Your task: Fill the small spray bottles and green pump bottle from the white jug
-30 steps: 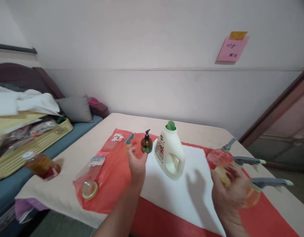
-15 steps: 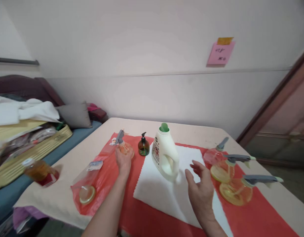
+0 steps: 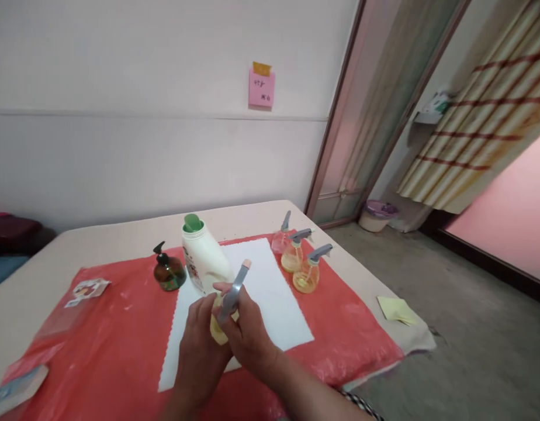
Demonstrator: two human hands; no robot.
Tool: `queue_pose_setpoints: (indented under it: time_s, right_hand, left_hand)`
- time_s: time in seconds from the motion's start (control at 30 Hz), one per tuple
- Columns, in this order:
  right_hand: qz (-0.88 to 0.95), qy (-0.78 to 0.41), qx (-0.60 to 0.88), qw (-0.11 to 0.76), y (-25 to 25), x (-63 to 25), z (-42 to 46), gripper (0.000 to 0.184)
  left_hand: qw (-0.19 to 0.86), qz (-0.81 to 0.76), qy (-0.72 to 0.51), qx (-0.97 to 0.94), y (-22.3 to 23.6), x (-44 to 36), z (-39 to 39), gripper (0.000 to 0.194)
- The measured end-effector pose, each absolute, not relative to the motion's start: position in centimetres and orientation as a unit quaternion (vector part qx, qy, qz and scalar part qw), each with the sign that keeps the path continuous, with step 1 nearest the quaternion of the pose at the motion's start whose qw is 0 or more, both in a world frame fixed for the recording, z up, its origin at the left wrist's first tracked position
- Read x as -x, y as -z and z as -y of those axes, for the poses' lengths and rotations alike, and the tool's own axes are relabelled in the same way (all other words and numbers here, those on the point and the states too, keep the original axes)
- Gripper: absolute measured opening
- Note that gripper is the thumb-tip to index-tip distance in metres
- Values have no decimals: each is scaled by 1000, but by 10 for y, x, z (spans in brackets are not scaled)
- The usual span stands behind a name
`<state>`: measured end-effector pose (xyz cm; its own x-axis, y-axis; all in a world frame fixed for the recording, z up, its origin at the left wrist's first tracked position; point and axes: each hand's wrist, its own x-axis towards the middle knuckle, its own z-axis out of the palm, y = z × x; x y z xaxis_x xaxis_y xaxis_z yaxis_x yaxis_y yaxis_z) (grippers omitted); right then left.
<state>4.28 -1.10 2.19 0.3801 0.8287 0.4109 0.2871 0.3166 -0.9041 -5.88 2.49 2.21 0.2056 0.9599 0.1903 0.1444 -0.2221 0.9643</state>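
A small round spray bottle [image 3: 218, 334] with pale yellowish liquid is held low over the white cloth. My left hand [image 3: 200, 345] wraps round its body from the left. From the right, my right hand [image 3: 252, 336] is closed on its grey trigger head [image 3: 234, 292], which has a pink nozzle. Just behind them stands a white detergent jug [image 3: 204, 254] with a green piece in its open mouth. A brown pump bottle [image 3: 169, 272] is to the jug's left. The hands partly hide the bottle and the jug's lower part.
Three similar spray bottles, a pink one [image 3: 280, 240], a pale yellow one [image 3: 291, 258] and a yellow one [image 3: 305, 278], stand at the right on the red plastic sheet [image 3: 125, 339]. A yellow folded paper [image 3: 397, 310] lies near the right table edge. A bin [image 3: 377, 215] stands beyond.
The view has turned right. My left hand has brought the spray bottle from beside the pump bottle to in front of the jug. My right hand, open before, has closed on its trigger head.
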Motion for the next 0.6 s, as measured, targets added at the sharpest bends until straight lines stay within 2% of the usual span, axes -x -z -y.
queue_pose_setpoints:
  time_s: [0.17,0.33,0.4,0.5,0.6]
  right_hand:
    - [553,-312,530,563,-30,-70,7,31]
    - [527,-444,436,579,-35,-82,7,15]
    - [487,-518,386,588,-41,-85,10,18]
    - [426,-569,348,612,-49,-87,13,22]
    - [376,-541,365,658,-52,-94,9,28]
  left_hand:
    - [460,-451,-358,-675,-25,60,-26,67]
    - [701,-318,-237,-593,-25,69,-34,79]
    - [795,-254,-209,-510,-24,73,-32,82]
    - [882,-214,-156,-390,-20,73,-21,74]
    - [895,-179,-138,-385,-18,68,-14,61]
